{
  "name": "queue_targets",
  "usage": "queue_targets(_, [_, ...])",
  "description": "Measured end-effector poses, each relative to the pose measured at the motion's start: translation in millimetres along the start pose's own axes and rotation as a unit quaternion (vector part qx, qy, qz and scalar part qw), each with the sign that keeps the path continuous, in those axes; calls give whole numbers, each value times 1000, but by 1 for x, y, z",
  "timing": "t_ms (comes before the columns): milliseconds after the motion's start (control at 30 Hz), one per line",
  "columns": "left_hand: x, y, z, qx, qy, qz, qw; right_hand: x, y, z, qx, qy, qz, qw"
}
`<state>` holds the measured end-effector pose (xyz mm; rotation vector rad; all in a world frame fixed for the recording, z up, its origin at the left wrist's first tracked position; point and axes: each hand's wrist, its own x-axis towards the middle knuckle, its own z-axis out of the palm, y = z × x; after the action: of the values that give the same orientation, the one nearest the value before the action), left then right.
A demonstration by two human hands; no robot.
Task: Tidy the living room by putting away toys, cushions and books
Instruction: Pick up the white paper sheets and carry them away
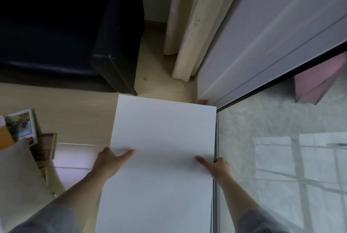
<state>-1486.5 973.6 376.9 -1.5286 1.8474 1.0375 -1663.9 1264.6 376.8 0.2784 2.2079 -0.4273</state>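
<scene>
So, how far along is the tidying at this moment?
Done: nothing in view plainly shows a finished step. In hand: the left hand and the right hand grip a large white board by its side edges, thumbs on top. Left: a loose pile of books lies at the left, with a cream soft thing, perhaps a cushion, beside it.

Dim, soft, slightly blurred; window reflections glare on the glass tabletop [281, 157].
</scene>
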Motion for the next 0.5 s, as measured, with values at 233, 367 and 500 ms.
queue_targets(233, [36,26,35,18,-28,10,999,57,13,-7,8,13,20,1000])
queue_targets(367, [42,43,53,29,-29,-2,999,80,18,-11,5,19,27,999])
queue_targets(500, [59,56,69,34,-34,2,999,107,20,-14,3,15,39,999])
